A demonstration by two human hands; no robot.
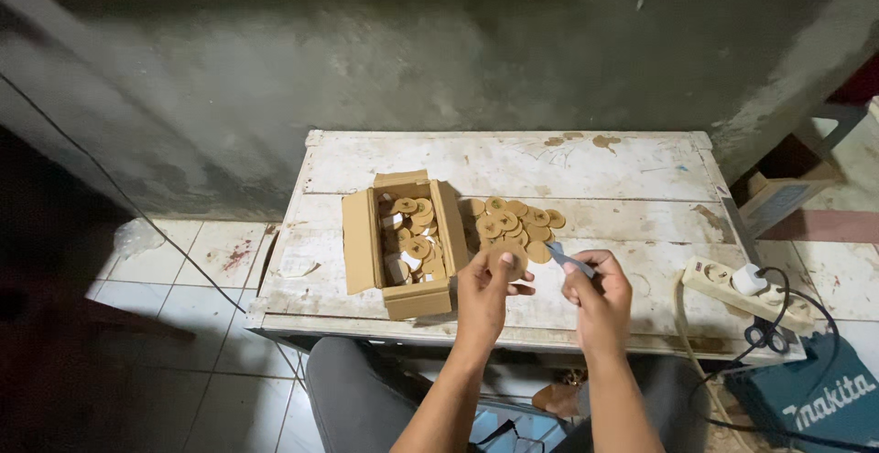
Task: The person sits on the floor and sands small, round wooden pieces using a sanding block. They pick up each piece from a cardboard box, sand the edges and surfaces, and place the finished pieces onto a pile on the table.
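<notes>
Notably, the brown round disc (507, 259) was held up over the near middle of the table, pinched by its edge in the fingertips of the left hand (482, 290). It appeared thin, light and fairly stiff, like pressed board, and unlikely to slip; the rim judged the sound place to grip, leaving the face free. The right hand (600, 299) was closed around a small grey-blue tool (566, 259), held pen-fashion, its tip close to the disc's right edge; whether tip and disc touched could not be told.

Just beyond the hands lay a loose pile of like discs (515, 220), overlapping one another. Left of the pile stood an open cardboard box (359, 242), flaps out, part filled with more discs.

The white wooden table (513, 165) was worn, its paint chipped and stained. At its near right edge sat a white power strip (728, 288) with a plug and dark cable. Behind rose a rough grey wall (412, 41); the floor at left was pale tile (201, 307). The person's grey-clad knee (352, 389) sat under the near edge.
</notes>
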